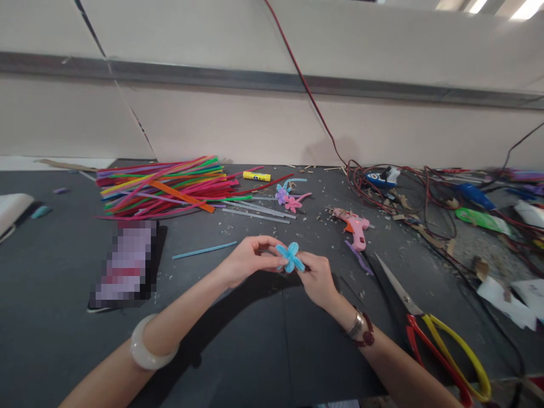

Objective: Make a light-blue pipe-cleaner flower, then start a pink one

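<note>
Between the two hands, above the dark tabletop (238, 362), is a blue flower (291, 258) of fuzzy stems, its looped petals spread out. The left hand (251, 262) pinches it from the left, thumb and forefinger drawn together at the petals, the other fingers curled behind. The right hand (318, 277) is folded in close against the opposite side and seems to be gripping the flower from behind, though the petals hide its fingertips. A white bangle (143, 348) circles the left forearm; a silver cuff (356, 326) and a dark red beaded bracelet (368, 335) sit at the right wrist.

Just left of the left hand lies a single blue stem (204, 250). Beyond the hands, a purple flower (281, 196) and a pink flower (293, 204) lie side by side, with translucent sticks (256, 215) to their left and a yellow tube (256, 177) behind. Farther left is a thick bundle of coloured stems (170, 190), and nearer than that a phone (125, 263), its screen blurred into blocks.

To the right of the hands, a pink glue gun (359, 232) rests with an orange trigger, a purple stem (359, 259) beside its handle. Nearer the person, large scissors (410, 306) with one red and one yellow handle lie with their blades closed, pointing away. Tangled red cable (306, 85) comes down the pale wall (238, 124) onto the littered far side, where a green wrapper (483, 221) lies among scraps.
</note>
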{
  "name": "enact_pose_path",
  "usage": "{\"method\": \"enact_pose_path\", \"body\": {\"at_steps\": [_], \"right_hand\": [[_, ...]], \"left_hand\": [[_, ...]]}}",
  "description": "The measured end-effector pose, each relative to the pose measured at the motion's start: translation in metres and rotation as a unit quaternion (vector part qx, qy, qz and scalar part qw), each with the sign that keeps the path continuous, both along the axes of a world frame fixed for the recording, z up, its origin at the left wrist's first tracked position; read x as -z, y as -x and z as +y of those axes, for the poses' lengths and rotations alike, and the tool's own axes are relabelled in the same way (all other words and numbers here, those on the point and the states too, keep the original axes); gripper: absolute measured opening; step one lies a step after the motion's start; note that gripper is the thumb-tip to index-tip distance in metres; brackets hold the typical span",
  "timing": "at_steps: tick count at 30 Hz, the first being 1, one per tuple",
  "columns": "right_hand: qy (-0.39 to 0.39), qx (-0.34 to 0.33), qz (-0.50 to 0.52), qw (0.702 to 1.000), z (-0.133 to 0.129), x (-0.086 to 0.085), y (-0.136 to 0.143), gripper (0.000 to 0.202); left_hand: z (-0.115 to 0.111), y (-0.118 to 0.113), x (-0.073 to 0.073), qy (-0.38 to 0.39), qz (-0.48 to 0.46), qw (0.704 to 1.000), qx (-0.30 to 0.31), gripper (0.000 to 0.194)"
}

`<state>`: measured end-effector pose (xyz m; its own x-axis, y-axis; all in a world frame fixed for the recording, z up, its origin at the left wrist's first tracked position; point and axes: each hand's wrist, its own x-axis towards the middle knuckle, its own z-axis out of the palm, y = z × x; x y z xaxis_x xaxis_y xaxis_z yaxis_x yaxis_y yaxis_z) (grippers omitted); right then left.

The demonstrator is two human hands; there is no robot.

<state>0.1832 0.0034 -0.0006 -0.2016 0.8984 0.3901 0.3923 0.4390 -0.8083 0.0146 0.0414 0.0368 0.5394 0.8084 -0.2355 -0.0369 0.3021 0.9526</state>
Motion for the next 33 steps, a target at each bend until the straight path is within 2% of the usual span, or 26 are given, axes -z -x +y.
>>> {"method": "enact_pose_path", "body": {"at_steps": [4, 12, 16, 21, 26, 33], "right_hand": [[0.003, 0.005, -0.004, 1.0, 0.0, -0.001, 0.0, 0.022], [0.021, -0.012, 0.023, 0.999, 0.0, -0.001, 0.002, 0.023], [0.016, -0.003, 0.032, 0.999, -0.001, -0.002, 0.001, 0.023], [0.018, 0.015, 0.035, 0.999, 0.0, 0.001, 0.001, 0.021], [0.034, -0.006, 0.034, 0.999, 0.0, 0.004, 0.002, 0.021], [-0.001, -0.016, -0.009, 1.0, -0.001, 0.006, 0.003, 0.02]], "left_hand": [[0.003, 0.005, -0.004, -0.014, 0.001, 0.999, 0.039, 0.033], [0.005, 0.005, -0.003, -0.063, 0.048, 0.997, 0.02, 0.033], [0.006, 0.005, -0.004, -0.029, 0.039, 0.999, 0.006, 0.033], [0.006, 0.008, -0.007, 0.046, 0.032, 0.998, 0.026, 0.038], [0.006, 0.009, -0.011, 0.03, 0.059, 0.998, 0.0, 0.038], [0.003, 0.007, -0.013, 0.017, 0.086, 0.996, -0.01, 0.033]]}}
